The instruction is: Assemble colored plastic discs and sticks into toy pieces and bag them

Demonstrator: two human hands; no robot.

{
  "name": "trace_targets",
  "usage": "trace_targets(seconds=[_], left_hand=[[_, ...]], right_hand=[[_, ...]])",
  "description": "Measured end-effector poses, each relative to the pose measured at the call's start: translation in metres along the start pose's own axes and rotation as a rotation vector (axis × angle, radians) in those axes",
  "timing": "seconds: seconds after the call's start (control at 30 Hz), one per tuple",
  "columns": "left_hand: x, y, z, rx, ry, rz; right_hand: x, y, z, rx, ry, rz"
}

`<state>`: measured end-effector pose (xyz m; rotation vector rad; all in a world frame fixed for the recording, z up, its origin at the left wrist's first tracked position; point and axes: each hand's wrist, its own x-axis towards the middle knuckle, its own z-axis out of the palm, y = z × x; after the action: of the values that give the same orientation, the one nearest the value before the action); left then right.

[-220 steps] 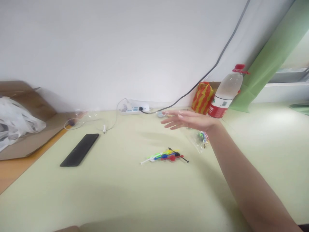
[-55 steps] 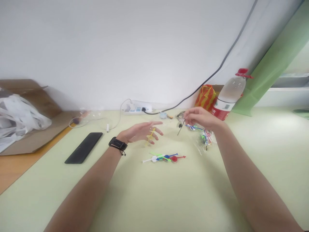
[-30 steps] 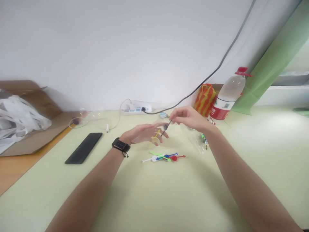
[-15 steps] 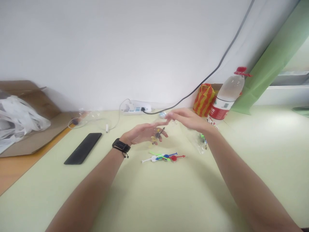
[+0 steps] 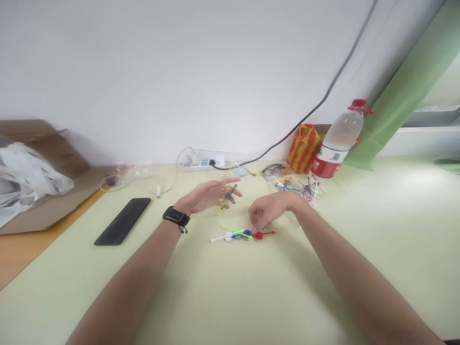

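My left hand [image 5: 211, 195] is raised over the table, palm turned inward, and holds a black arrow spinner [image 5: 229, 195] and a yellow arrow spinner [image 5: 223, 204] in its fingers. My right hand [image 5: 266, 211] points down with its fingers pinched at the far side of a row of plastic arrow spinners. In that row lie a white spinner [image 5: 229, 236], a light green one [image 5: 241, 234], a blue one [image 5: 247, 233] and a red one [image 5: 258, 235], overlapping one another. The right fingertips reach the blue and red ones; whether they grip one is hidden.
Several coloured spinners in a clear bag [image 5: 287, 184] lie behind my right hand, beside a large bottle [image 5: 341, 134] and a striped bag [image 5: 304, 148]. A black phone [image 5: 122, 221] lies left. A power strip [image 5: 203, 162] stands by the wall; a cardboard box [image 5: 46, 211] is far left.
My right hand has come away from my left hand and moved down to the row of spinners. My left hand has shifted slightly left, still holding the black and yellow spinners.
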<state>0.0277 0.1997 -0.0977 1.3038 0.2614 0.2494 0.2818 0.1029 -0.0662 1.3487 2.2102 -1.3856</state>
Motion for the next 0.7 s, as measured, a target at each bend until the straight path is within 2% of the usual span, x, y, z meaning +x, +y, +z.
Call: trace_targets(seconds=[0.17,0.37,0.47,0.63,0.7], left_hand=[[0.000,0.001,0.001,0.003,-0.008,-0.009],[-0.001,0.002,0.000,0.008,-0.007,-0.001],[0.000,0.002,-0.001,0.014,-0.011,0.009],[0.000,0.001,-0.005,0.006,-0.007,0.015],[-0.001,0.001,-0.007,-0.003,0.000,0.015]], right_hand=[[0.016,-0.014,0.011,-0.107,0.026,-0.010],[0.026,-0.018,0.017,-0.064,0.140,-0.164],[0.031,-0.021,0.021,-0.068,0.167,-0.213],[0.041,-0.026,0.031,-0.062,0.307,-0.265],[0.046,-0.029,0.036,-0.070,0.312,-0.289]])
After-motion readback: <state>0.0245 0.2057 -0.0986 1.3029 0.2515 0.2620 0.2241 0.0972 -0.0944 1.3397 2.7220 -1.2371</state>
